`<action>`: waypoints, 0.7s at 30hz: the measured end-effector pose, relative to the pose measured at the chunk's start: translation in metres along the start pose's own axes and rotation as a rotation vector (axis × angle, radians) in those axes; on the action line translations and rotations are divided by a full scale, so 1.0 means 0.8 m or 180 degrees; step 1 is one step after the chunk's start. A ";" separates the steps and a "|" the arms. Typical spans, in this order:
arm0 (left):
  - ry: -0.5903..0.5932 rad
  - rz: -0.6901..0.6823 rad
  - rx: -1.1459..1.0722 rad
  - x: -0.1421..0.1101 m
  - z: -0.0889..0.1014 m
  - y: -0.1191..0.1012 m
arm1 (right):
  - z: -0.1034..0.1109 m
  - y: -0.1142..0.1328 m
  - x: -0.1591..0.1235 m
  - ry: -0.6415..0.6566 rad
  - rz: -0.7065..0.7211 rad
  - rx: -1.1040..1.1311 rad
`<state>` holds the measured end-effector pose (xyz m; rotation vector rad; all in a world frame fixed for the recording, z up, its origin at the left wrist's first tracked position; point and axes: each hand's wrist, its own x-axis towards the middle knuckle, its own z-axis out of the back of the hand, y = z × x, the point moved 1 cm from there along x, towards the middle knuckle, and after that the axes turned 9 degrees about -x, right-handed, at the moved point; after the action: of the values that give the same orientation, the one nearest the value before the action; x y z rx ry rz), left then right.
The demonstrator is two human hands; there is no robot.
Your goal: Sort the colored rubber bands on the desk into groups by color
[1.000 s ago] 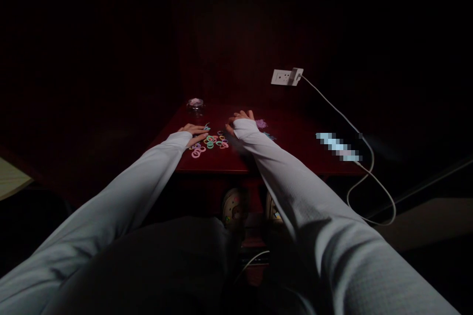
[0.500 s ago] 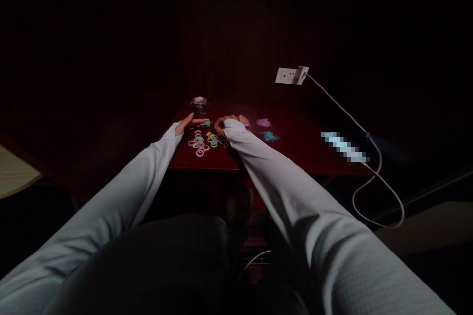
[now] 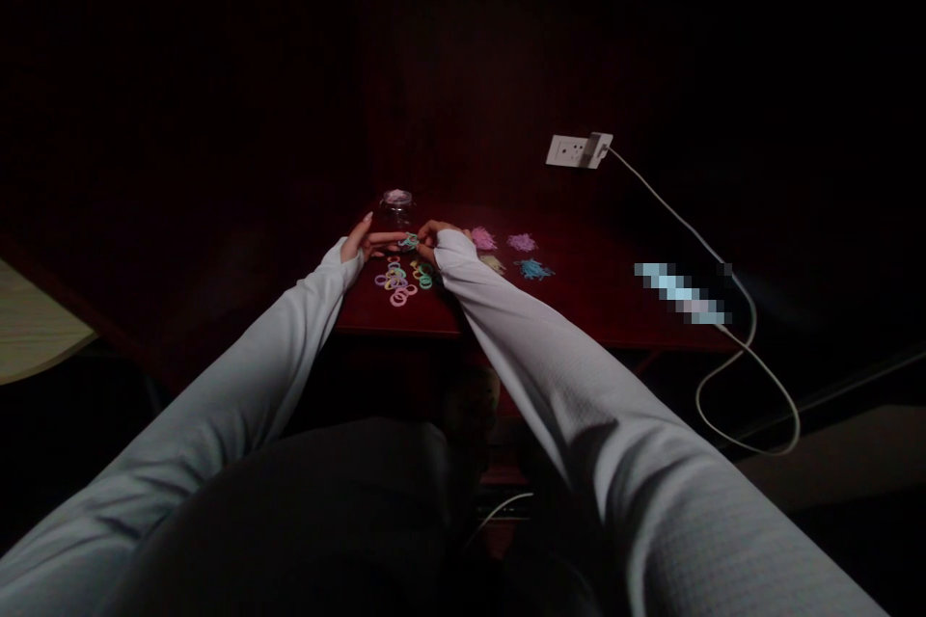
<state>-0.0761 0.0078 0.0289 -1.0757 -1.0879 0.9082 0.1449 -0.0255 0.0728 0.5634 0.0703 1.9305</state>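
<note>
Teal-green loops [image 3: 411, 242] sit between the two hands, at the fingertips of the left hand [image 3: 364, 242], which is wide, thumb raised well apart from its straight fingers; the right hand [image 3: 433, 231] meets them with bent fingers, though whether it pinches them I cannot tell. Pastel rings [image 3: 394, 281] lie nearer the body on the dark red bench [image 3: 593, 310], with pink [image 3: 483, 238], purple, yellow and blue heaps rightward and a glass jar [image 3: 396, 206] behind

left hand [image 3: 360, 241] is near right hand [image 3: 431, 230] (arms [image 3: 238, 386] outstretched).
</note>
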 end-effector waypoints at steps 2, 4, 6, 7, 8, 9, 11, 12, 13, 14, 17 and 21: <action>-0.0014 -0.0003 -0.0022 -0.003 -0.003 -0.004 | 0.002 0.000 -0.004 0.0014 0.0095 -0.0191; -0.0073 0.0010 -0.0020 -0.007 -0.009 -0.011 | 0.003 0.002 -0.007 -0.0024 0.0315 -0.0474; -0.0123 0.0036 0.0019 -0.010 -0.014 -0.017 | 0.002 0.006 -0.010 -0.0054 0.0543 -0.0695; -0.0135 0.0048 0.0040 -0.011 -0.016 -0.020 | 0.002 0.007 -0.010 -0.0058 0.0618 -0.0744; -0.0139 0.0056 0.0058 -0.011 -0.018 -0.021 | 0.001 0.009 -0.010 -0.0044 0.0653 -0.0758; -0.0133 0.0068 0.0071 -0.010 -0.018 -0.021 | 0.001 0.011 -0.010 -0.0023 0.0646 -0.0757; -0.0133 0.0102 0.0083 -0.007 -0.017 -0.020 | 0.000 0.015 -0.009 0.0004 0.0610 -0.0760; -0.0127 0.0127 0.0081 -0.005 -0.015 -0.018 | 0.000 0.016 -0.009 0.0014 0.0603 -0.0774; -0.0117 0.0153 0.0071 -0.003 -0.013 -0.016 | 0.000 0.017 -0.009 0.0017 0.0606 -0.0794; -0.0105 0.0174 0.0053 -0.002 -0.012 -0.014 | 0.000 0.018 -0.008 0.0012 0.0617 -0.0818; -0.0091 0.0171 -0.0026 0.002 -0.010 -0.010 | 0.001 0.017 -0.008 0.0005 0.0654 -0.0940; -0.0179 0.0111 -0.0004 0.001 -0.016 -0.011 | 0.001 0.014 -0.006 -0.0039 0.0632 -0.1078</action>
<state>-0.0628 0.0039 0.0359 -1.0788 -1.1190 0.9705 0.1369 -0.0348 0.0754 0.3646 -0.3260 2.0720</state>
